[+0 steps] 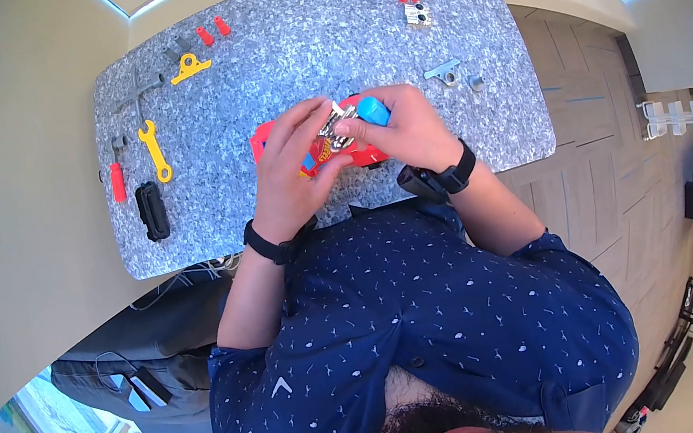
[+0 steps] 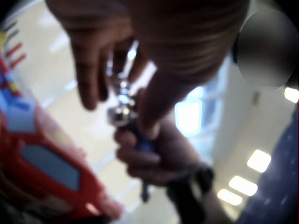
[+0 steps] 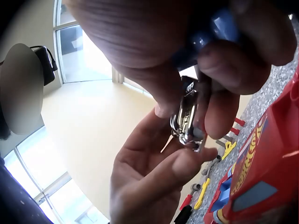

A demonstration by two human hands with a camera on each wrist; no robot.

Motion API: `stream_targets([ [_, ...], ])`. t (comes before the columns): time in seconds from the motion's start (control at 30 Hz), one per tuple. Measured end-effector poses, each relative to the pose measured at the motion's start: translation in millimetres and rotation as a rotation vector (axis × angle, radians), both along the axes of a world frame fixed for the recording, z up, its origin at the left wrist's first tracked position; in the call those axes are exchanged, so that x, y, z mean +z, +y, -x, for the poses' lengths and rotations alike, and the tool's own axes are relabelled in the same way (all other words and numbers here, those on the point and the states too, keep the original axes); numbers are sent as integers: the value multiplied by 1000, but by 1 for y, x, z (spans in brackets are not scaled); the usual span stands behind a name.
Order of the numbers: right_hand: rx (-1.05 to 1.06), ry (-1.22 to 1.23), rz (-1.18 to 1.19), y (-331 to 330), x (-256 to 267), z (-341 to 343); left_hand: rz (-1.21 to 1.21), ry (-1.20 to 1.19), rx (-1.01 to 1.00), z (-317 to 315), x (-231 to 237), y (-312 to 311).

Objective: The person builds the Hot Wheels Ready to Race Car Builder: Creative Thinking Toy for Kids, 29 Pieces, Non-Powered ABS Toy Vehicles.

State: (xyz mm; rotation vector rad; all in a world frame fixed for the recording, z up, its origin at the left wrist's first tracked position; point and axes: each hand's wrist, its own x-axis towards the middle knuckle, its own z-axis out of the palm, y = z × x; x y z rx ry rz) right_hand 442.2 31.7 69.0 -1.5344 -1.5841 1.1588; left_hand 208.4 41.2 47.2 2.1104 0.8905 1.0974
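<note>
A silvery chrome part (image 1: 339, 127) (image 3: 188, 116) is held between the two hands, above a red toy car (image 1: 366, 157) (image 3: 261, 175) with a yellow-lettered side. The left hand (image 1: 289, 167) (image 3: 149, 179) pinches the part's lower end between thumb and fingers. The right hand (image 1: 412, 129) (image 3: 140, 42) curls round a blue handle-like piece (image 1: 373, 111) (image 3: 225, 25) and also grips the part's other end with thumb and finger. Both hands look blurred in the left wrist view, where the chrome part (image 2: 124, 105) hangs between them. Fingers hide much of the part.
Along the table's left lie a yellow wrench (image 1: 154, 152), a red-handled piece (image 1: 118, 182), a black case (image 1: 153, 211) and a yellow bracket (image 1: 191, 67). At the right are a grey piece (image 1: 443, 72), a small cylinder (image 1: 476, 84) and white parts (image 1: 417, 15).
</note>
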Motion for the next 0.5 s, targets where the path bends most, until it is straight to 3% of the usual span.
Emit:
stream_targets([
  [0.1, 18, 129, -25, -8, -14, 11, 17, 35, 28, 5, -3, 2],
  [0.23, 134, -79, -150, -9, -5, 8, -11, 151, -2, 20, -4, 9],
  [0.33, 78, -67, -37, -7, 4, 1, 95, 254, 17, 38, -2, 11],
  [0.5, -3, -80, -100, -7, -9, -19, 127, 252, 51, 56, -26, 14],
])
